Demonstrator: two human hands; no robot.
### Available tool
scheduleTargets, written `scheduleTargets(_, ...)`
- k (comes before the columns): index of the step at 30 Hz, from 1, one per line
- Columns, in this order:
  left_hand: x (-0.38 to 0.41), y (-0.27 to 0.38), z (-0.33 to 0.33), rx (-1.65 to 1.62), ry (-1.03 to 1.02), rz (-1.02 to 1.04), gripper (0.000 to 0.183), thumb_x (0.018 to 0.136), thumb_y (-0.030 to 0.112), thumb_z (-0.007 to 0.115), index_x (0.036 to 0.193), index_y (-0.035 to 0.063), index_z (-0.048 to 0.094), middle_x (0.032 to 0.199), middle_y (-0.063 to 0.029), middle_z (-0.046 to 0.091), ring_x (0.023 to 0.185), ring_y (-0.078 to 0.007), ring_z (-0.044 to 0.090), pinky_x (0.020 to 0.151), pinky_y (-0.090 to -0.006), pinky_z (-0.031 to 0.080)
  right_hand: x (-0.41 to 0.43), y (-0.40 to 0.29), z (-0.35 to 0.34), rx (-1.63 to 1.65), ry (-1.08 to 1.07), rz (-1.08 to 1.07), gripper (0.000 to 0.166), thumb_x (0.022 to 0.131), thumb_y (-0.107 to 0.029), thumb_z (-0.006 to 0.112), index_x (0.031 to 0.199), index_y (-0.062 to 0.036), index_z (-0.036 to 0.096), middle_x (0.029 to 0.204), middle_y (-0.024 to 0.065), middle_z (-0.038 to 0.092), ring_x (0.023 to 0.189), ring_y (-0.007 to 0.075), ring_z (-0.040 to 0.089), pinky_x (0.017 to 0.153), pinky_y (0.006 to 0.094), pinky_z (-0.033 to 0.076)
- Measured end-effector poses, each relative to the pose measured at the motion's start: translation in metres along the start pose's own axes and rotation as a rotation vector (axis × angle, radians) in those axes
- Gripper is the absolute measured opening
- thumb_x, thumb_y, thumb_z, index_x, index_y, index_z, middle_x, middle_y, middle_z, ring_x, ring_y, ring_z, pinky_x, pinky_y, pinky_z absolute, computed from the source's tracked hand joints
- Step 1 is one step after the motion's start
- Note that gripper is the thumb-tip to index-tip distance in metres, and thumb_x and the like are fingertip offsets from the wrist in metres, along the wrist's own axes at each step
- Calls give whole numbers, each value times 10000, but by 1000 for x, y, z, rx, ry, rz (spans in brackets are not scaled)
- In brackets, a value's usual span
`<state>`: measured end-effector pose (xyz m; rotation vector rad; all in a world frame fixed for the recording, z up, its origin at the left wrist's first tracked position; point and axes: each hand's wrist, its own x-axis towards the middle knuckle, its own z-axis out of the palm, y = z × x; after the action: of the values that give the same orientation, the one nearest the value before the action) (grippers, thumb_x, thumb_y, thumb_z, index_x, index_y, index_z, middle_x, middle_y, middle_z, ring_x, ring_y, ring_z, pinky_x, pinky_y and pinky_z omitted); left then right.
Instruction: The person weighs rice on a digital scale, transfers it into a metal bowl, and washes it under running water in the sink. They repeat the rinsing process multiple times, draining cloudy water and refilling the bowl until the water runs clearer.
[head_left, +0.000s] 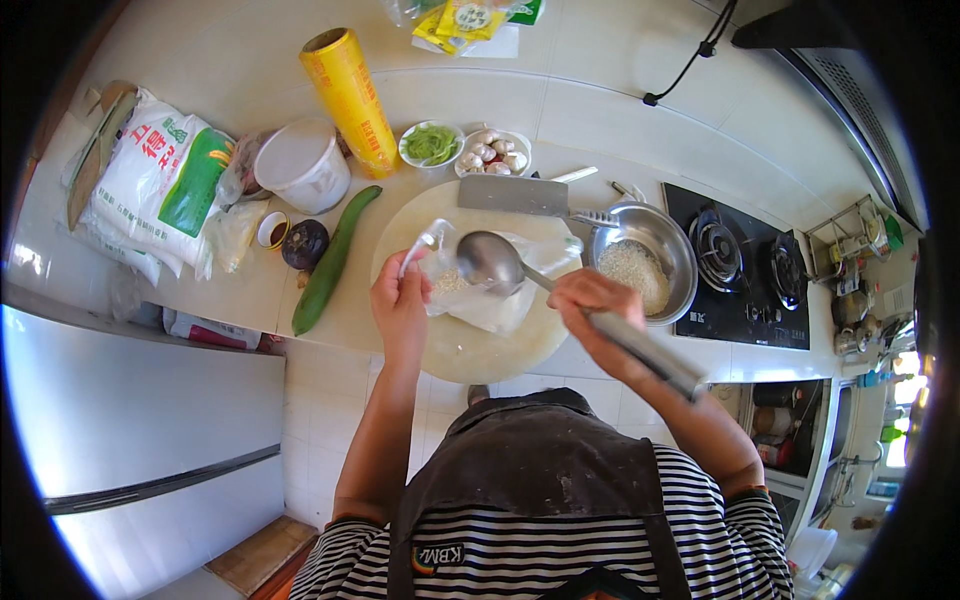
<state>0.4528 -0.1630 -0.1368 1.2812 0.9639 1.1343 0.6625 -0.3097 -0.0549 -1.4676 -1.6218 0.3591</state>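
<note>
My left hand (405, 296) pinches the rim of a clear plastic bag (495, 307) with pale grains inside, lying on a round cutting board (480, 365). The handle of a metal ladle (491, 259) is in my right hand (600, 315); its bowl is over the bag's mouth, and whether it holds anything is hidden. A steel bowl (682, 277) with similar pale grains (634, 274) stands to the right, beside my right hand. Across the board's far edge lies a cleaver (514, 195), its handle reaching over the steel bowl's rim.
A black gas hob (750, 300) is at right. Left of the board lie a long green vegetable (337, 259) and a dark round vegetable (305, 244). Behind stand a white tub (304, 169), a yellow film roll (352, 105), sliced greens (431, 145) and garlic bulbs (491, 152).
</note>
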Motion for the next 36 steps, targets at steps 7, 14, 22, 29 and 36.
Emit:
scheduleTargets(7,10,-81,-21,457,149,263,231,902,96,511,1069,-14,628,656,3,508,612,-102,471,586,-256,410,-10,34,44,-238,15,-27,127,748,32,636,847,-28,583,748,110,575,692,304,623,585,367,500)
scheduleTargets(14,39,-178,-3,112,-114,-392,210,875,153,506,955,6,633,740,-36,563,593,-128,504,559,-279,419,-10,57,75,102,170,332,82,890,-76,613,891,6,617,805,119,641,693,208,649,625,279,487)
scheduleTargets(22,50,-112,-2,83,-48,-202,301,953,328,556,1055,64,660,920,-30,654,857,-112,604,711,-243,465,-19,81,72,749,456,838,241,960,-218,544,903,14,580,811,119,647,703,230,703,636,295,551)
scheduleTargets(29,45,-49,-22,83,-70,-116,231,954,225,574,1041,30,661,918,-13,642,827,-84,546,750,-237,418,-19,71,46,681,448,720,212,966,-196,542,922,6,586,817,103,644,701,223,700,631,289,549)
scheduleTargets(36,16,-19,15,-149,-102,5,243,949,196,574,1092,19,659,996,-71,678,952,-147,613,866,-305,458,-25,70,18,857,568,759,170,962,-143,530,921,18,565,864,104,629,691,250,701,578,309,568)
